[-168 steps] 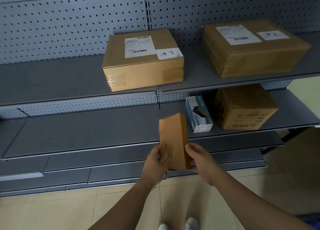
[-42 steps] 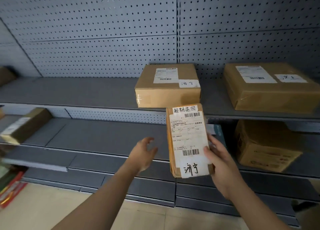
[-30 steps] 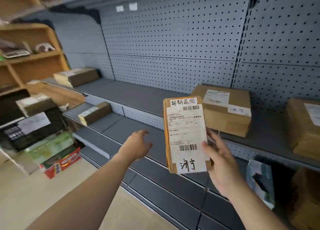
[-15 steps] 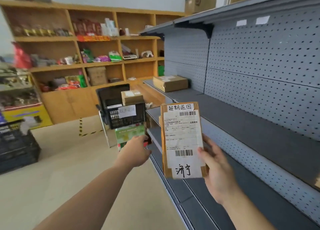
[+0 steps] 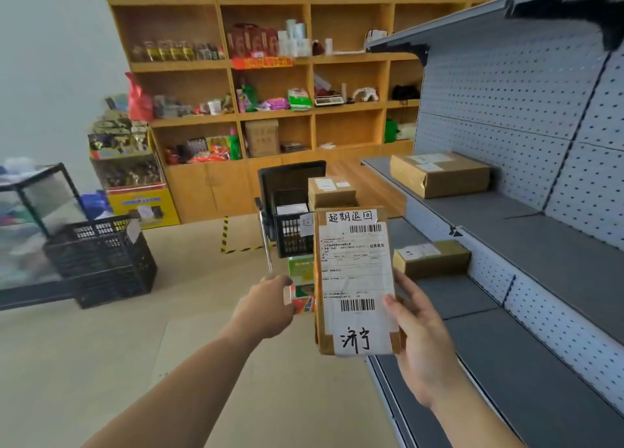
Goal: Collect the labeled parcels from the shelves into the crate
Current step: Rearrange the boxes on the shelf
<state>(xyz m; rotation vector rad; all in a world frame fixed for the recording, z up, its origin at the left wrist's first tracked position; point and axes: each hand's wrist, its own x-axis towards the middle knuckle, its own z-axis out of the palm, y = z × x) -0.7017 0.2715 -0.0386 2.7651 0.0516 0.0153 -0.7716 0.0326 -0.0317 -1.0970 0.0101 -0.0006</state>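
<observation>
My right hand (image 5: 417,339) grips a slim brown parcel (image 5: 354,278) upright by its right edge, its white shipping label and handwritten tags facing me. My left hand (image 5: 266,307) hangs in the air to the parcel's left with loosely curled fingers and holds nothing. A black crate (image 5: 292,226) sits on a trolley straight ahead with a brown box (image 5: 331,191) on top. Another black crate (image 5: 101,258) stands on the floor at the left. Two labeled parcels lie on the grey shelves at the right: a large one (image 5: 439,174) and a small one (image 5: 432,258).
The grey pegboard shelving (image 5: 540,245) runs along my right side. Wooden shelves (image 5: 270,86) stocked with goods fill the back wall. A glass case (image 5: 30,224) stands at the far left. Beige floor lies between me and the crates.
My view has swung left from facing the shelves to looking down the aisle at the crates. The parcel went from both hands to my right hand alone, label turned toward me.
</observation>
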